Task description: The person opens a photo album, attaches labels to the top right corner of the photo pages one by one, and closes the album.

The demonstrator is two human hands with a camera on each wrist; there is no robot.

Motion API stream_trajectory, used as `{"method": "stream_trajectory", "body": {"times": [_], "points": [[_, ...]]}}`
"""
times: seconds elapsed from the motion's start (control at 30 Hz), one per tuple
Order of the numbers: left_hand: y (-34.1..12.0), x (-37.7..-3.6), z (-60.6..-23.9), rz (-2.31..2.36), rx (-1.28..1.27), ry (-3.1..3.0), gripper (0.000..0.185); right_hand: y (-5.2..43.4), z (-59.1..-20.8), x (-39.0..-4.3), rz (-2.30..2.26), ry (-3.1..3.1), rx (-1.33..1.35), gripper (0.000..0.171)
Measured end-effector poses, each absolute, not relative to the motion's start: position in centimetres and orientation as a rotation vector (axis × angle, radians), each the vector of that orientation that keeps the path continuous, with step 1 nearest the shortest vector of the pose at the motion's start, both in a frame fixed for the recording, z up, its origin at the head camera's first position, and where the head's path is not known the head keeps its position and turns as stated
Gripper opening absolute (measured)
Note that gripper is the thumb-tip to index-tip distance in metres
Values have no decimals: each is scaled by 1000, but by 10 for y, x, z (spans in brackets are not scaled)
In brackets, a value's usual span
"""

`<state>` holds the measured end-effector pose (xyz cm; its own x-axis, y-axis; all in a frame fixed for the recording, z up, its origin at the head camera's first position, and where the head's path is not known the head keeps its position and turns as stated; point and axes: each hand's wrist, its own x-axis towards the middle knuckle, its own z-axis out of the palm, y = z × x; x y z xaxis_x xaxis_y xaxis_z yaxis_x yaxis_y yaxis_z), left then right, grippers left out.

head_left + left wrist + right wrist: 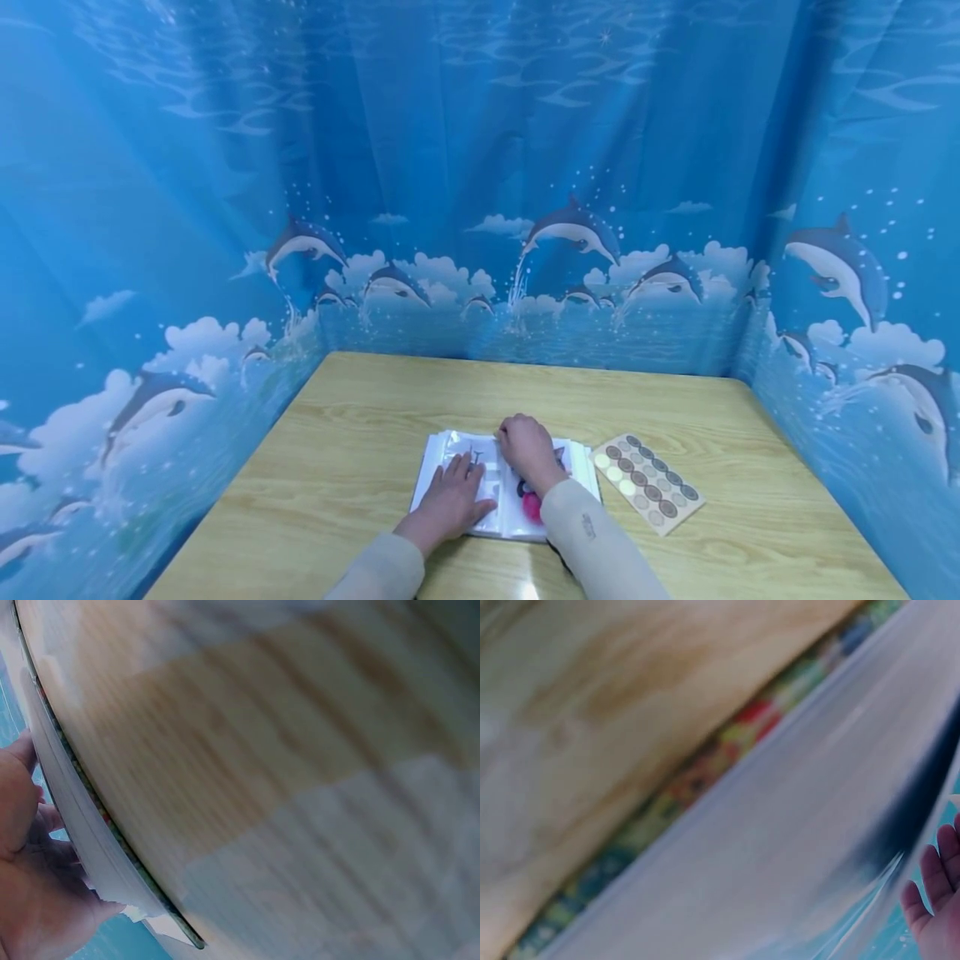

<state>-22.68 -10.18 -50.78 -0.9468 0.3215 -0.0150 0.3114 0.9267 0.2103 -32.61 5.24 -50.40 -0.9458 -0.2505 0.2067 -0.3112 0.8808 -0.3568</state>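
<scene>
A photo album [491, 525] with clear sleeves lies spread on the table. My left hand [450, 496] rests on its left page with the fingers spread; the left wrist view catches that hand [37, 862] at the edge of the page stack. Over the top of the right page, near the spine, my right hand [528, 450] has its fingers bent toward the page. Its fingertips and whatever they touch are hidden. A picture with a pink patch [532, 506] shows under the right wrist. In the right wrist view, fingers of the right hand [941, 892] appear beyond the page edges.
Right of the album, on the wooden table [337, 467], lies a sheet of round brown and pale stickers or discs [648, 483]. A blue dolphin-print curtain [465, 167] encloses the table at the back and both sides.
</scene>
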Motion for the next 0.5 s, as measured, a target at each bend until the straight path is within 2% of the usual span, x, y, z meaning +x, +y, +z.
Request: {"method": "stream_trajectory", "body": {"times": [0.5], "points": [[-102,-228,-511,293,509,3055,70,42,-507,-316,465,-2838,550,13]]}}
